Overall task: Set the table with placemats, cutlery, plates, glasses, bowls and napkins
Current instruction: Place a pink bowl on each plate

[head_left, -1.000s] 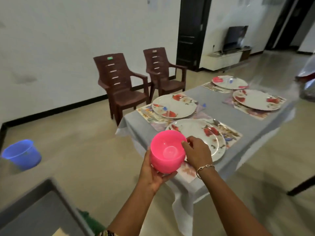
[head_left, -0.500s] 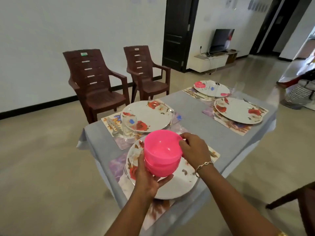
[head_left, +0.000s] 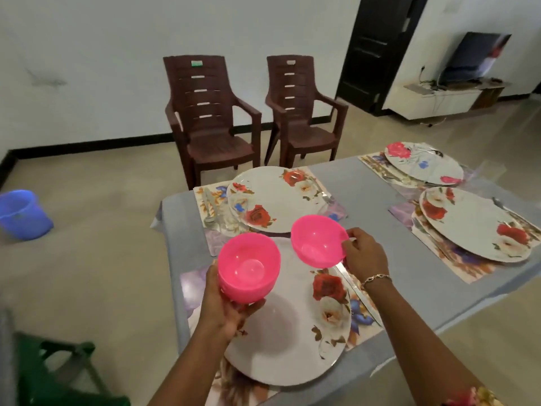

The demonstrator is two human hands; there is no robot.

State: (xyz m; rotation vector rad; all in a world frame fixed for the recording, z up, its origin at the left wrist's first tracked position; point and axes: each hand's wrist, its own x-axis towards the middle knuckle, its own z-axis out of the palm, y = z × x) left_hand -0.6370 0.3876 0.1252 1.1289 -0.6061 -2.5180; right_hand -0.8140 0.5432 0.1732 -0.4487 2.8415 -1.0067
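Bowl-laying step in hand: right hand (head_left: 366, 256) grip pinches the rim of one pink bowl (head_left: 319, 241) over the near plate (head_left: 292, 332) on the table (head_left: 380, 200), left hand (head_left: 225, 306) cradles a nested stack (head_left: 248, 268), apparently several; next, lower it level.

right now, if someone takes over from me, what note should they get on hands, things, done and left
Left hand grips the stack of pink bowls from below.
Right hand pinches the rim of a single pink bowl over the near plate's far edge.
Done: four placemats on the grey table, each with plate and cutlery.
Left: bowls at all four settings; no napkins seen; glasses too unclear to confirm.
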